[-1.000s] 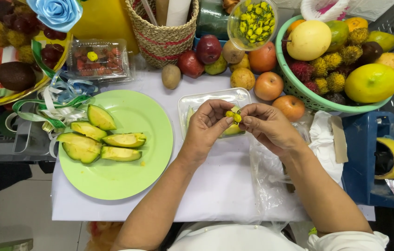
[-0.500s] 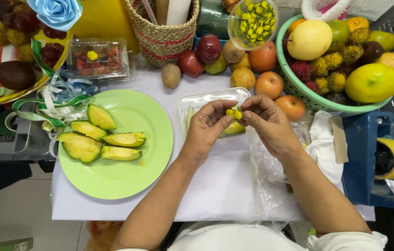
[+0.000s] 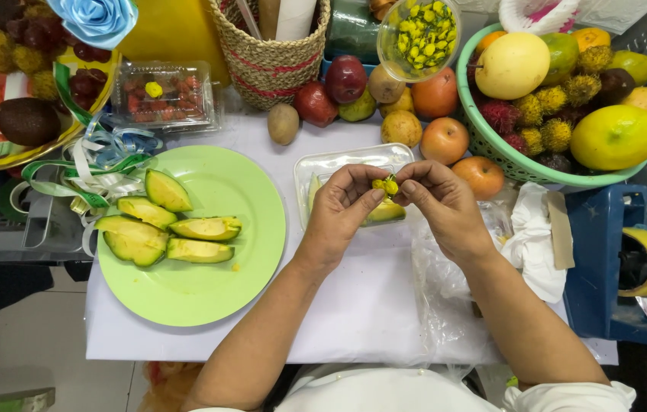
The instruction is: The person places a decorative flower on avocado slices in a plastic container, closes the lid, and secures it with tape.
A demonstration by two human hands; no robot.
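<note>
Over the clear tray [image 3: 338, 162] on the counter, the left hand [image 3: 342, 207] and right hand [image 3: 442, 202] are pinching a small yellow-green flower pick [image 3: 385, 185], seemingly light and fragile, each grip pressing together near its base.

Plate [image 3: 209, 297] with fruit wedges [image 3: 167, 229] left of tray [image 3: 331, 162], basket [image 3: 491, 149] at right behind.

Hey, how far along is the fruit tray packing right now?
Done: one avocado slice lies in the clear tray.

In hand: the left hand and right hand pinch a small yellow flower decoration over that tray.

Left: five avocado slices lie on the green plate, and the tray is mostly unfilled.
</note>
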